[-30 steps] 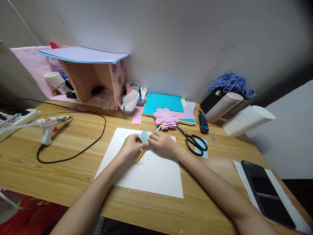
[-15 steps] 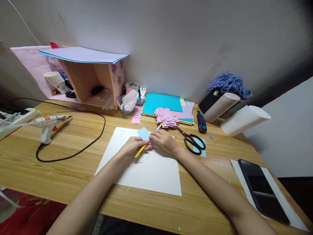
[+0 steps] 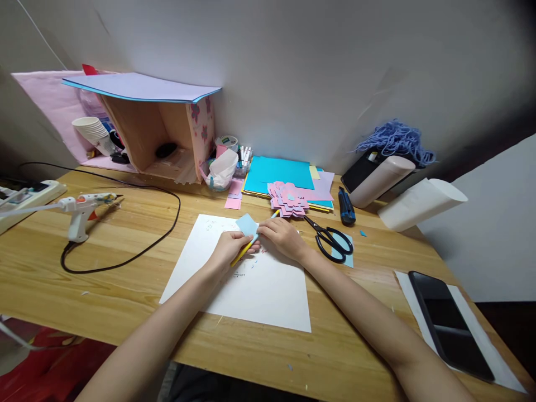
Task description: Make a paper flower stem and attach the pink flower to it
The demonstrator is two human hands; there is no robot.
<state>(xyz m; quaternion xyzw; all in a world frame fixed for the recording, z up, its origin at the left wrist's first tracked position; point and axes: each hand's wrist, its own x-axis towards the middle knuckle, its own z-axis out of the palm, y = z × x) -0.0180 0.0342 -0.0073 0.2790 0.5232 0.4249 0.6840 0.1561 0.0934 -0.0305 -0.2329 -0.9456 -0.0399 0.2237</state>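
Above a white sheet (image 3: 268, 304), my left hand (image 3: 235, 248) is closed, its thumb and fingers pinching a light blue paper piece (image 3: 247, 224). A slim yellow stick (image 3: 240, 255), perhaps a pen, slants across my left fingers, and light blue shows along its middle. My right hand (image 3: 280, 237) is closed at the paper's right edge, fingertips pressed to the paper and stick; its fingers hide part of both. Just beyond the stick's far tip lies a layered pink paper flower (image 3: 288, 199). Black-handled scissors (image 3: 329, 239) rest right of my right hand, partly over another blue paper piece (image 3: 347, 258).
At left are a glue gun (image 3: 81, 215) with a looping black cord and an open box (image 3: 201, 139). Coloured sheets (image 3: 280, 172) lie at the back. Rightward are a blue utility knife (image 3: 346, 206), paper rolls (image 3: 422, 204), blue yarn (image 3: 393, 142) and a phone (image 3: 450, 326).
The stick has turned or slid slightly: yellow now shows at its far tip, with more light blue along its middle. Both hands keep nearly the same place. The whole view has shifted slightly.
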